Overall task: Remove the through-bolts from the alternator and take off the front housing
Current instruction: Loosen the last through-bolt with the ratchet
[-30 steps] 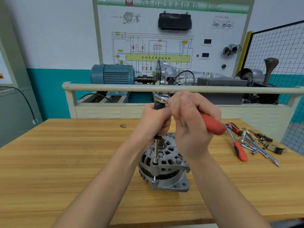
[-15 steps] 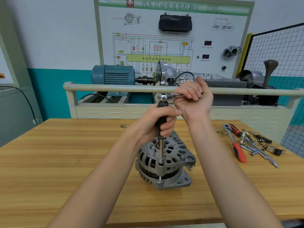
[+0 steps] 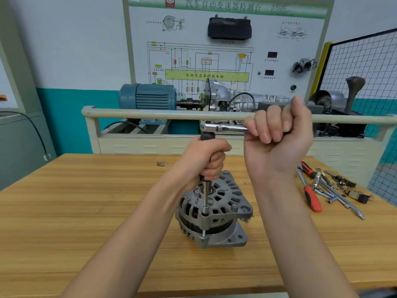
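The right hand [image 3: 277, 134] is swinging the ratchet [image 3: 223, 127] handle rightward since a moment ago, fingers wrapped around it; the left hand [image 3: 209, 161] is gripping the extension [image 3: 205, 195], so the alternator [image 3: 213, 214] bolt is likely loosening.

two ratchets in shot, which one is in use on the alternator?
The ratchet held up over the alternator: right hand grips its handle, left hand holds the black extension below it. The red-handled ratchet lies untouched on the bench at right.

Colours on the table and behind it

Grey cast alternator [image 3: 214, 214] on a yellow-brown wood-grain table [image 3: 86, 211]; chrome ratchet [image 3: 223, 127], black extension grip [image 3: 207, 137]; red-and-black handled tools [image 3: 312, 197] at right; blue-grey motor [image 3: 148, 96]; teal-and-white wall [image 3: 75, 104]; white grid panel [image 3: 365, 61].
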`<state>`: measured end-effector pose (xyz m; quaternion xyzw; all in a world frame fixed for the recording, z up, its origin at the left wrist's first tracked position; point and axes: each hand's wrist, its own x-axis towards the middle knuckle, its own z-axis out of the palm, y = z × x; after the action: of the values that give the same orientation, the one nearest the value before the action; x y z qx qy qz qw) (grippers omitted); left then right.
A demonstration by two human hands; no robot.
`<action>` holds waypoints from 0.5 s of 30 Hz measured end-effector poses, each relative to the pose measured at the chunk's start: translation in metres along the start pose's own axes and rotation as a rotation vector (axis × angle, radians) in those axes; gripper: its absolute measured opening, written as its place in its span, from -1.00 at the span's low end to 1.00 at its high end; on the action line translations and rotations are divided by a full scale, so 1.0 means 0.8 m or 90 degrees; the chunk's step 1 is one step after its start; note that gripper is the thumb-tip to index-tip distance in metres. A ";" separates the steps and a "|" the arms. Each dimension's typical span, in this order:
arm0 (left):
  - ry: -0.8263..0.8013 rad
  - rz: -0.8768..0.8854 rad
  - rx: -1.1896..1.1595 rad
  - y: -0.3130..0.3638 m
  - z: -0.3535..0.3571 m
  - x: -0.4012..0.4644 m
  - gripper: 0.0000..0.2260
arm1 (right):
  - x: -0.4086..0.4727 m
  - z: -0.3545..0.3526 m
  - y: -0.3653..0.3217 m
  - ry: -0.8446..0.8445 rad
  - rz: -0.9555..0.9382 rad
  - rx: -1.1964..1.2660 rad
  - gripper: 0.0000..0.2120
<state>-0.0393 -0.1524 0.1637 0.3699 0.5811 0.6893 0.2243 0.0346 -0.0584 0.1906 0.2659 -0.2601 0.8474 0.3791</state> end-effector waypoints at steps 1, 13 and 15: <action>0.007 -0.002 0.000 0.000 -0.001 -0.001 -0.48 | -0.008 0.003 0.004 -0.041 -0.038 -0.051 -0.50; -0.017 -0.051 0.040 0.011 -0.016 0.002 -0.48 | 0.007 -0.011 0.010 -0.109 0.035 -0.039 -0.46; -0.017 -0.062 0.046 0.013 -0.018 0.001 -0.49 | 0.014 -0.014 0.013 -0.124 0.062 -0.005 -0.50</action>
<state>-0.0494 -0.1629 0.1729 0.3578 0.6202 0.6511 0.2518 0.0172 -0.0519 0.1871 0.3326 -0.3116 0.8338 0.3115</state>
